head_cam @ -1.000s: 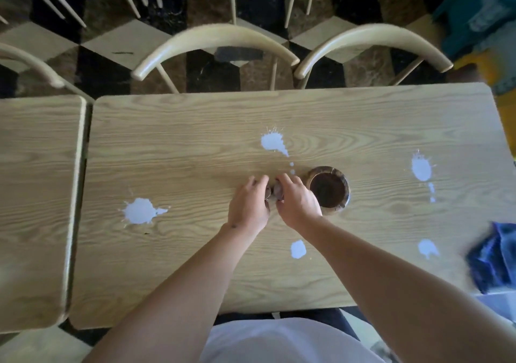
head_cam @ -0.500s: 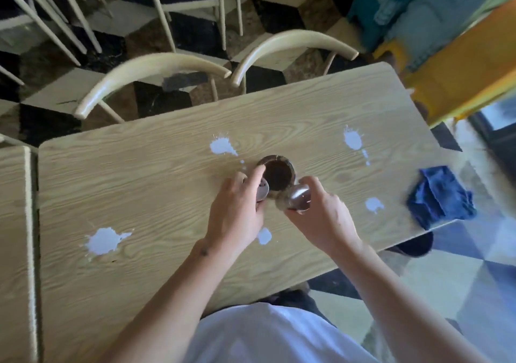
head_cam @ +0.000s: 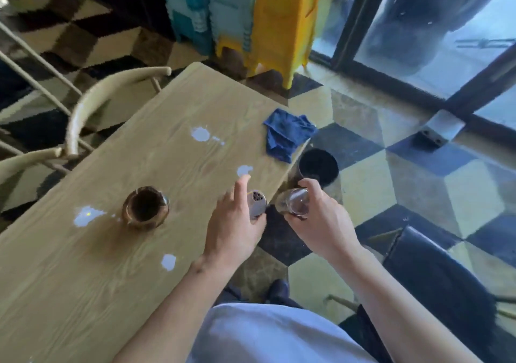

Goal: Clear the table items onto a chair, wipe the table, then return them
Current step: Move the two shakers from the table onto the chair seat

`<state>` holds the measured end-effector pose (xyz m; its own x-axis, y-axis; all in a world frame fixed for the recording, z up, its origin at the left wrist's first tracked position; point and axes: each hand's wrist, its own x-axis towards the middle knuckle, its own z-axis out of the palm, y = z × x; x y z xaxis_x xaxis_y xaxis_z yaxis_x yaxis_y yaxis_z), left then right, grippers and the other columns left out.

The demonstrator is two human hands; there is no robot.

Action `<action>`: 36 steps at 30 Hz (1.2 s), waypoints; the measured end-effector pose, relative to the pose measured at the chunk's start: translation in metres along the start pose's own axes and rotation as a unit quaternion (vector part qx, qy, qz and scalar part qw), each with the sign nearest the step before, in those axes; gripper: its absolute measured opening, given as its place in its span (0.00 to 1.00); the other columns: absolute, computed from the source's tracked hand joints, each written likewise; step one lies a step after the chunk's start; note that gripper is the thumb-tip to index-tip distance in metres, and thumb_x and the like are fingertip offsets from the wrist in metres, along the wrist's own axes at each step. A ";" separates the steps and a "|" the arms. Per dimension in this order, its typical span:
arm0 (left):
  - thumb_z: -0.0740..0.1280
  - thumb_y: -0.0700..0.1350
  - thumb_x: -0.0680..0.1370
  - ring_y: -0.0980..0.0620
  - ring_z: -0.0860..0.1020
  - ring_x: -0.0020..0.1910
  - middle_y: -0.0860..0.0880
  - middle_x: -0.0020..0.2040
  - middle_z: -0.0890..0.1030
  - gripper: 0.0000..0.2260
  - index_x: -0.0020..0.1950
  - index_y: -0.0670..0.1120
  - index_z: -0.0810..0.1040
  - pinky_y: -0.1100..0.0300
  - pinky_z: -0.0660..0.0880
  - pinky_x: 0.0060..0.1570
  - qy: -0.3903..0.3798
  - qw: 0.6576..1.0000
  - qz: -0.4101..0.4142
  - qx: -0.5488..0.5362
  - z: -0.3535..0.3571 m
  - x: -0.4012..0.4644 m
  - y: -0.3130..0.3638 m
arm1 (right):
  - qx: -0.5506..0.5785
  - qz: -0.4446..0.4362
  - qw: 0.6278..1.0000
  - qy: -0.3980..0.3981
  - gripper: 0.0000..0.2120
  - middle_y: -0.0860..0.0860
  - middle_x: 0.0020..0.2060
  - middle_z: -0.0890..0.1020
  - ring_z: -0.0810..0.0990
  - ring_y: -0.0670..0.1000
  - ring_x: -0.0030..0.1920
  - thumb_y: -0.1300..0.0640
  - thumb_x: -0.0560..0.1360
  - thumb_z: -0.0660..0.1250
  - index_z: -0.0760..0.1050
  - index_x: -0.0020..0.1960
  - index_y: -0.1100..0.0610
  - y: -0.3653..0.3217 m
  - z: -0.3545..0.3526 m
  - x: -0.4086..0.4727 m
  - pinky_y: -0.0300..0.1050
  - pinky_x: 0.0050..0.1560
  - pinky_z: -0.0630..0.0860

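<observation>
My left hand grips a small metal shaker with a perforated top, held over the near edge of the wooden table. My right hand holds a clear glass shaker, tilted, just past the table's edge above the floor. A round brown ashtray stands on the table to the left of my hands. White spills dot the tabletop. A crumpled blue cloth lies at the table's right edge. A dark chair stands at my lower right.
A black bin stands on the chequered floor beside the table. Pale curved-back chairs sit at the table's far side. Stacked teal and yellow plastic stools are beyond the table, near glass doors.
Both hands lifted the two shakers away from the ashtray and carried them right, to the table's edge. My view swung right, bringing the dark chair, bin and glass doors into sight.
</observation>
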<state>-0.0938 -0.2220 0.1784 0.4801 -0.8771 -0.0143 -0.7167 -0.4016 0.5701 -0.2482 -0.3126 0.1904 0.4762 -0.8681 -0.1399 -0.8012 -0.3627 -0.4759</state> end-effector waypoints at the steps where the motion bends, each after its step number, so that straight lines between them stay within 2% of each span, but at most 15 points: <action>1: 0.73 0.51 0.73 0.43 0.77 0.54 0.46 0.57 0.78 0.32 0.71 0.54 0.59 0.49 0.77 0.47 -0.017 1.000 0.011 0.002 0.008 0.001 0.013 | 0.011 0.023 1.000 0.010 0.24 0.44 0.52 0.82 0.83 0.55 0.49 0.47 0.71 0.71 0.63 0.63 0.46 0.016 -0.007 -0.007 0.46 0.43 0.77; 4: 0.72 0.51 0.72 0.45 0.77 0.54 0.50 0.57 0.76 0.27 0.67 0.53 0.64 0.50 0.76 0.49 -0.068 0.996 0.046 0.017 0.032 0.002 0.047 | 0.024 0.081 0.996 0.031 0.21 0.43 0.51 0.82 0.83 0.54 0.48 0.47 0.71 0.71 0.64 0.59 0.44 0.057 -0.026 -0.030 0.48 0.44 0.80; 8: 0.72 0.52 0.72 0.49 0.75 0.54 0.54 0.54 0.74 0.23 0.65 0.53 0.69 0.54 0.75 0.48 -0.116 0.986 0.112 0.039 0.057 0.001 0.084 | 0.036 0.148 0.986 0.069 0.21 0.43 0.50 0.82 0.82 0.52 0.48 0.48 0.71 0.71 0.66 0.60 0.44 0.098 -0.041 -0.059 0.47 0.44 0.78; 11: 0.72 0.51 0.72 0.50 0.74 0.55 0.54 0.54 0.75 0.23 0.65 0.53 0.69 0.56 0.74 0.51 -0.152 0.975 0.158 0.042 0.076 0.008 0.103 | 0.056 0.205 0.971 0.106 0.20 0.40 0.48 0.82 0.81 0.49 0.46 0.47 0.70 0.70 0.68 0.60 0.43 0.118 -0.046 -0.072 0.42 0.42 0.74; 13: 0.72 0.51 0.72 0.49 0.74 0.55 0.54 0.54 0.76 0.24 0.65 0.53 0.69 0.55 0.75 0.52 -0.172 0.964 0.197 0.052 0.088 0.018 0.114 | 0.073 0.246 0.958 0.125 0.19 0.39 0.44 0.80 0.81 0.48 0.44 0.46 0.70 0.72 0.69 0.58 0.43 0.126 -0.048 -0.077 0.41 0.42 0.75; 17: 0.71 0.52 0.74 0.53 0.73 0.56 0.55 0.56 0.76 0.23 0.66 0.54 0.68 0.59 0.74 0.52 -0.225 0.939 0.256 0.043 0.109 0.048 0.138 | 0.094 0.311 0.934 0.148 0.22 0.40 0.47 0.82 0.82 0.48 0.45 0.44 0.69 0.73 0.69 0.59 0.43 0.138 -0.052 -0.075 0.47 0.46 0.81; 21: 0.71 0.51 0.74 0.53 0.74 0.57 0.55 0.57 0.76 0.23 0.67 0.54 0.68 0.61 0.73 0.54 -0.264 0.915 0.303 0.035 0.128 0.092 0.162 | 0.096 0.367 0.909 0.171 0.22 0.42 0.47 0.82 0.82 0.50 0.46 0.44 0.70 0.73 0.69 0.59 0.44 0.148 -0.061 -0.059 0.47 0.46 0.81; 24: 0.72 0.50 0.75 0.54 0.73 0.58 0.55 0.58 0.76 0.23 0.68 0.53 0.68 0.65 0.71 0.54 -0.292 0.894 0.338 0.029 0.136 0.128 0.182 | 0.098 0.411 0.886 0.191 0.21 0.40 0.47 0.81 0.81 0.47 0.45 0.44 0.71 0.74 0.69 0.59 0.43 0.150 -0.072 -0.045 0.38 0.44 0.78; 27: 0.72 0.50 0.75 0.55 0.73 0.56 0.55 0.58 0.77 0.24 0.68 0.53 0.69 0.66 0.72 0.55 -0.306 0.871 0.382 0.030 0.145 0.159 0.205 | 0.106 0.452 0.860 0.213 0.21 0.40 0.48 0.81 0.81 0.46 0.45 0.44 0.71 0.74 0.69 0.59 0.43 0.152 -0.079 -0.036 0.35 0.44 0.77; 29: 0.73 0.50 0.74 0.54 0.74 0.57 0.54 0.59 0.77 0.24 0.68 0.52 0.69 0.62 0.76 0.58 -0.319 0.855 0.408 0.026 0.153 0.172 0.223 | 0.108 0.480 0.843 0.218 0.21 0.41 0.48 0.80 0.80 0.46 0.45 0.43 0.72 0.73 0.68 0.60 0.44 0.153 -0.082 -0.037 0.35 0.43 0.76; 31: 0.73 0.49 0.74 0.53 0.74 0.59 0.54 0.61 0.77 0.24 0.68 0.52 0.69 0.61 0.75 0.59 -0.338 0.837 0.430 0.023 0.162 0.179 0.239 | 0.109 0.514 0.823 0.218 0.21 0.41 0.48 0.79 0.78 0.46 0.44 0.43 0.72 0.73 0.68 0.60 0.44 0.155 -0.082 -0.041 0.35 0.41 0.74; 36: 0.72 0.51 0.74 0.53 0.75 0.58 0.55 0.59 0.77 0.24 0.67 0.55 0.67 0.58 0.76 0.56 -0.371 0.801 0.470 0.016 0.192 0.177 0.273 | 0.140 0.578 0.767 0.240 0.22 0.43 0.48 0.79 0.80 0.50 0.47 0.43 0.70 0.73 0.66 0.58 0.42 0.170 -0.078 -0.052 0.44 0.45 0.80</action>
<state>-0.3013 -0.5376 0.1736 -0.7031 -0.7063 -0.0827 -0.6038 0.5315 0.5941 -0.4376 -0.3561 0.1844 -0.7362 -0.6039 -0.3055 -0.4460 0.7724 -0.4522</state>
